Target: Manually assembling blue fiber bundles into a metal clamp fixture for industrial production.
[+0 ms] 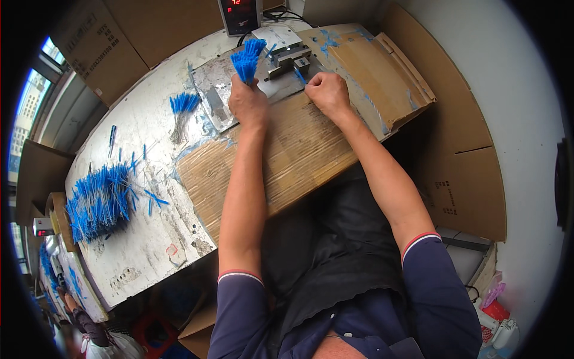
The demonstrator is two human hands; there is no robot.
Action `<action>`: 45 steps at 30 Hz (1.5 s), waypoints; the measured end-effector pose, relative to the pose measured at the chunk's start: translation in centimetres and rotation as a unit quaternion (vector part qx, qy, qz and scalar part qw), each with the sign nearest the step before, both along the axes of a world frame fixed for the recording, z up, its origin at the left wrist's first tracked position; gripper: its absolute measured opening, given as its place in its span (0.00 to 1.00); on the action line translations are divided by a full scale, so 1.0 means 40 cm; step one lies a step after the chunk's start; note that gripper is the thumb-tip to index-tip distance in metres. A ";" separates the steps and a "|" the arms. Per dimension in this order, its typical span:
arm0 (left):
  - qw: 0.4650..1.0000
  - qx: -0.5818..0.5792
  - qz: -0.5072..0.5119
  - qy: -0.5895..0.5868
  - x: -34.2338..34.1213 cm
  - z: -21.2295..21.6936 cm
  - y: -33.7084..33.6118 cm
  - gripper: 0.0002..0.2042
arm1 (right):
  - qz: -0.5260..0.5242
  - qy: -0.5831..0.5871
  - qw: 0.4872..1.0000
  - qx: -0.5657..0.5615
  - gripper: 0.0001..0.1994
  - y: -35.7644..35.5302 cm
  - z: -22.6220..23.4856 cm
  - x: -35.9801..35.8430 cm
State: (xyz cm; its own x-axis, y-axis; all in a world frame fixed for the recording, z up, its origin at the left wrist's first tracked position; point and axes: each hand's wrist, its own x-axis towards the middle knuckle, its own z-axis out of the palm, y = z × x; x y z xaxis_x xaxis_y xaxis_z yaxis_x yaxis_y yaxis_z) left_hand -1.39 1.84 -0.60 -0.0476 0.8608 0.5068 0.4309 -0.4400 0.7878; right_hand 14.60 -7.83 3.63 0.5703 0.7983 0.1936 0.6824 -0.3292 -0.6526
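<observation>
My left hand (248, 106) is closed around an upright bundle of thin blue-tipped pieces (246, 63), their blue ends fanning out above the fist. My right hand (328, 94) is pinched shut beside a small metal fixture (291, 61). One slim blue piece (300, 76) runs from the fixture to my right fingertips, which appear to hold it. Both fixture and left hand are over a metal plate (209, 78) on the table. The lower ends of the bundle are hidden inside my left fist.
A large pile of blue-tipped pieces (101, 200) lies at left, with a smaller bunch (182, 107) nearer the plate. Flattened cardboard (281, 155) covers the table's front. A box with a red display (240, 17) stands behind. Another person's hand (69, 299) shows at lower left.
</observation>
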 end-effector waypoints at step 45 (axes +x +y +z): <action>0.970 0.084 -0.069 0.219 0.029 0.031 -0.041 0.12 | -0.038 0.340 0.893 0.291 0.22 0.036 -0.070 0.003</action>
